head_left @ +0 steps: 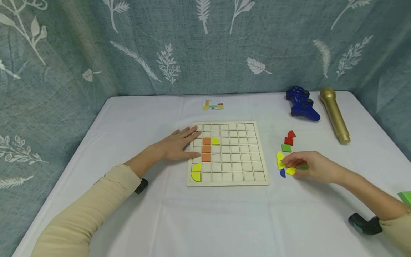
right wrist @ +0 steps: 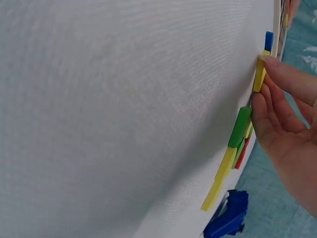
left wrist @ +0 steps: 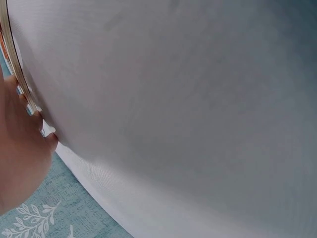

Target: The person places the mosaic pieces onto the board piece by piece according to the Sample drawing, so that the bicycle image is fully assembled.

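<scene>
A pale wooden grid board (head_left: pixel 237 157) lies on the table. My left hand (head_left: pixel 179 144) rests with spread, fairly straight fingers on its left edge; the left wrist view shows that hand (left wrist: pixel 22 144) at the board's side. On the board sit orange square tiles (head_left: pixel 207 149), a yellow quarter-round tile (head_left: pixel 216 141) beside them and two yellow tiles (head_left: pixel 196 172) at the lower left. Right of the board, my right hand (head_left: pixel 316 167) pinches a yellow curved tile (head_left: pixel 290 171) between thumb and fingers; the right wrist view shows this tile (right wrist: pixel 260 73) at the fingertips.
Around the right hand lie loose tiles: red (head_left: pixel 288 141), green (head_left: pixel 286 148), yellow (head_left: pixel 280 156) and blue (head_left: pixel 282 173). A small pattern card (head_left: pixel 213 104) lies behind the board. A blue game controller (head_left: pixel 302 103) and a gold microphone (head_left: pixel 335 116) lie at the back right.
</scene>
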Demonstrator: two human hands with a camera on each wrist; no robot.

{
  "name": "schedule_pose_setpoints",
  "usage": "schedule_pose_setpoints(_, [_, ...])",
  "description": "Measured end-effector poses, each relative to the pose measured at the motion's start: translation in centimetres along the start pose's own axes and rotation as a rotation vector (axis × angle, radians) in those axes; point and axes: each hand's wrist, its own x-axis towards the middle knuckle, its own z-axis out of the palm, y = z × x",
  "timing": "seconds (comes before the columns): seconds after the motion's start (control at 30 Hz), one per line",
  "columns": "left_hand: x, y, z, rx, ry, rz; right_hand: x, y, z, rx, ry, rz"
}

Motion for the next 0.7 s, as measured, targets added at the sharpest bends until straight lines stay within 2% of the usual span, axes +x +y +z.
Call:
schedule_pose_setpoints(0.23, [-0.03,0.06,-0.01,0.005,0.002,-0.003,0.27,0.34,-0.01,-0.016,0.016,0.001])
schedule_pose_setpoints(0.5, [-0.25,-0.04,0.03,0.002,0.005,0.003,0.45,0.41,-0.19,-0.011,0.006,0.041])
schedule_pose_setpoints(0.7, [-0.25,-0.14,0.05,-0.006,0.024,0.031,0.73,0.25,-0.59,-0.047,0.030,0.024])
